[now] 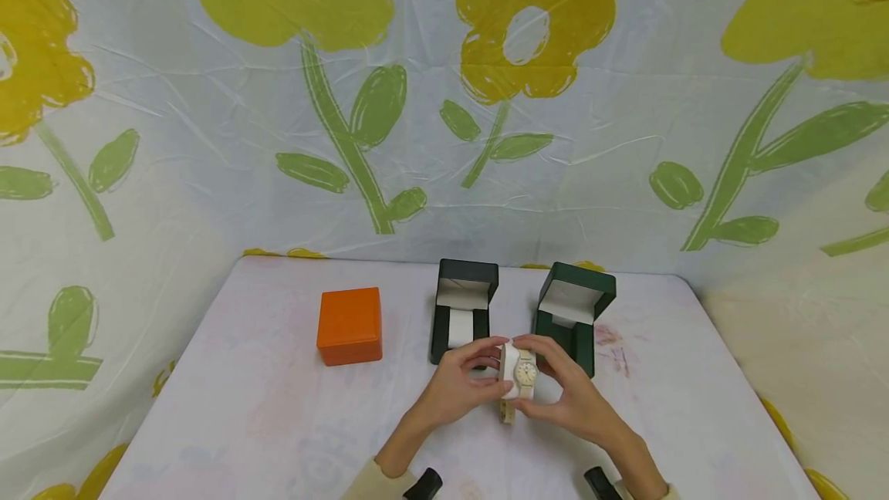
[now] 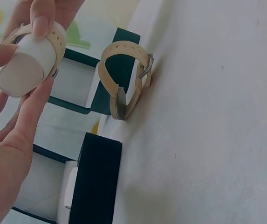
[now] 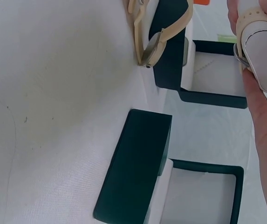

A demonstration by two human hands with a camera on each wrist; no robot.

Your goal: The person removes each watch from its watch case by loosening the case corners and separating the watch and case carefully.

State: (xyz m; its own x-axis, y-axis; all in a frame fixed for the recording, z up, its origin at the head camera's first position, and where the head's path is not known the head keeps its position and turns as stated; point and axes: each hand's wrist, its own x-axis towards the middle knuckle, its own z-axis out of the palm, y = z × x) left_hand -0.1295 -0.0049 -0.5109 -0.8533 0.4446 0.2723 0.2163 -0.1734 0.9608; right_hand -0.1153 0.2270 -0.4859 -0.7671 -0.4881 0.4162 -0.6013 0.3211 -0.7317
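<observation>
A white watch cushion (image 1: 509,367) is held up between both hands, with a cream-strapped wristwatch (image 1: 525,373) wrapped around it. The watch's pale round dial faces up toward the head camera. My left hand (image 1: 458,390) grips the cushion from the left, fingers above and thumb below. From the right, my right hand (image 1: 571,400) pinches the cushion and watch at top and bottom. Under the hands, a second beige-strapped watch (image 2: 119,79) stands on its side on the table, its strap buckled in a loop. Neither hand touches it.
Behind the hands stand two open dark green boxes: the left box (image 1: 441,330) has a white cushion inside, and the right box (image 1: 586,346) shows no cushion. A closed orange box (image 1: 350,326) is at the left. A white cloth covers the table (image 1: 278,407); a flowered sheet hangs behind.
</observation>
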